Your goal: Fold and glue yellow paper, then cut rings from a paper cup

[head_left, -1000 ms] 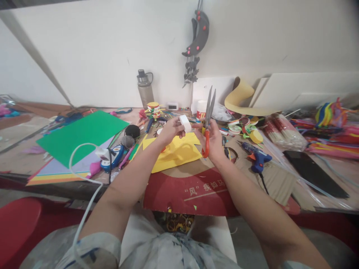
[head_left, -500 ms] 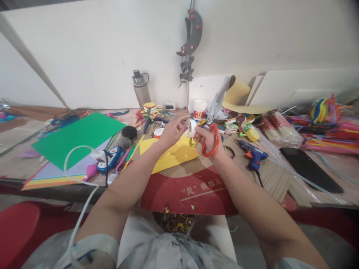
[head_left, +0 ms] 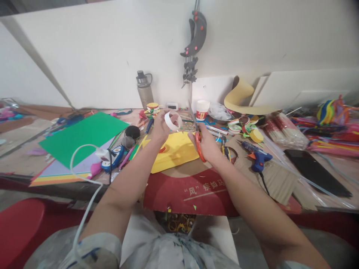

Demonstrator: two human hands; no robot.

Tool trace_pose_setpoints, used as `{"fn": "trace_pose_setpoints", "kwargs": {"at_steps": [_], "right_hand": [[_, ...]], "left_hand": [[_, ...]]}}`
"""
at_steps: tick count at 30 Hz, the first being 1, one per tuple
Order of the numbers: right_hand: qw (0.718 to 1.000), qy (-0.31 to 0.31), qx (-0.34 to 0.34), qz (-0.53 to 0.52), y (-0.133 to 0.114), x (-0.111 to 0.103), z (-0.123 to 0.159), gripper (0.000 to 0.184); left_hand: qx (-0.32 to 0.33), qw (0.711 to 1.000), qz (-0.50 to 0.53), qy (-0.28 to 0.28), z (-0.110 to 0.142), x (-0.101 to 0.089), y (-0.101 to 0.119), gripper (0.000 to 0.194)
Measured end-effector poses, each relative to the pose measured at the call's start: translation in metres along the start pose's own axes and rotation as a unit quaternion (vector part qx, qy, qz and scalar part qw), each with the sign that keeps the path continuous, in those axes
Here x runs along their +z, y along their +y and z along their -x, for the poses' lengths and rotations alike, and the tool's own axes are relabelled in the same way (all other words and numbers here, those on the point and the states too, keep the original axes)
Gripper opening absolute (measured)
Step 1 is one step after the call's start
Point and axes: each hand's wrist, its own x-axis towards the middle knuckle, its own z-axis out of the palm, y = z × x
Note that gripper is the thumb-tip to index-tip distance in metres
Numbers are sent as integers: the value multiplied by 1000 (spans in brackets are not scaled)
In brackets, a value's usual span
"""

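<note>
My left hand (head_left: 160,129) is closed on a curled white paper strip (head_left: 169,121), bent into a ring, its fingers partly hidden behind it. My right hand (head_left: 208,144) grips red-handled scissors (head_left: 199,146), with the blades pointing up and away from me. A gap separates the scissors from the strip. Below both hands lies a yellow sheet (head_left: 179,155) on a red and brown cardboard piece (head_left: 168,194). A yellow-handled tool (head_left: 224,148) lies just right of my right hand.
Rightward are a blue glue gun (head_left: 259,160), a black phone (head_left: 316,172) and bundled sticks (head_left: 286,130). A paper cup (head_left: 202,110) and a bottle (head_left: 144,91) stand at the back. Green sheet (head_left: 84,138) and a white cable (head_left: 91,201) are on the left.
My left hand has moved left with the white strip, away from my right hand. The yellow-handled tool has left my right hand and lies on the table; the scissors now point upward.
</note>
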Motion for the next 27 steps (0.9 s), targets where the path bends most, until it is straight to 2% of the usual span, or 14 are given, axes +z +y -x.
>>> {"fn": "trace_pose_setpoints", "kwargs": {"at_steps": [3,7,10,18,22,27], "right_hand": [[990,-42,-2,135,8,1,1,42],[974,-72,-1,214,10,1,1,37],[969,-86,1,233,7,0,1,37],[959,-95,10,267,2,-2,2,39],[951,-102,31,290,-1,-2,1,42],[943,-114,38,311,-6,-3,2,41]], "left_hand": [[-18,1000,15,18,-1,1,2,33],[-28,998,46,11,0,6,1,20],[-32,997,63,11,5,10,3,17],[-57,992,112,30,11,14,2,36],[-88,991,98,25,8,11,1,33],[-80,994,67,22,7,10,2,30]]}}
